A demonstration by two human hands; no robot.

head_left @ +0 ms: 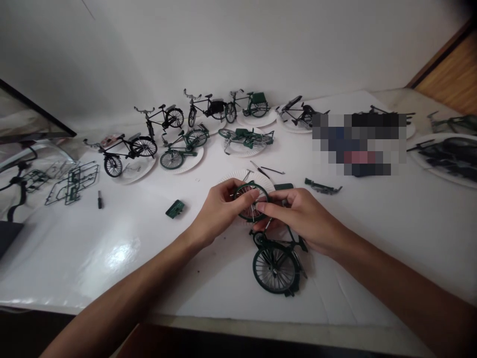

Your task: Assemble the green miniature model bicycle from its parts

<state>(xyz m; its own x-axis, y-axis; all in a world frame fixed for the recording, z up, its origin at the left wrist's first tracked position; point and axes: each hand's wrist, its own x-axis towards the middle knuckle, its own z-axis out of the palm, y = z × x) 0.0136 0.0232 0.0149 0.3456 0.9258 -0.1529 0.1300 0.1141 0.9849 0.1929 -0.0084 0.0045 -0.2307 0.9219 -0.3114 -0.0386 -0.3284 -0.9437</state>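
A green model bicycle [276,268] is held over the white table, its lower wheel toward the table's front edge. My left hand [227,201] grips the upper spoked wheel [246,211] from the left, thumb on the spokes. From the right, my right hand [294,214] pinches near that wheel's hub, its fingers partly hidden behind the frame. Behind the hands lies a white paper plate [233,176], partly covered. A small green part [175,209] rests left of my left hand, and a green and grey part [323,187] lies beyond my right hand.
Several model bicycles, such as a black one [130,149] and a green one [248,139], line the back on paper plates. Thin tools [263,170] lie behind the hands. At the left are green part frames [72,184] and a small screwdriver [100,200].
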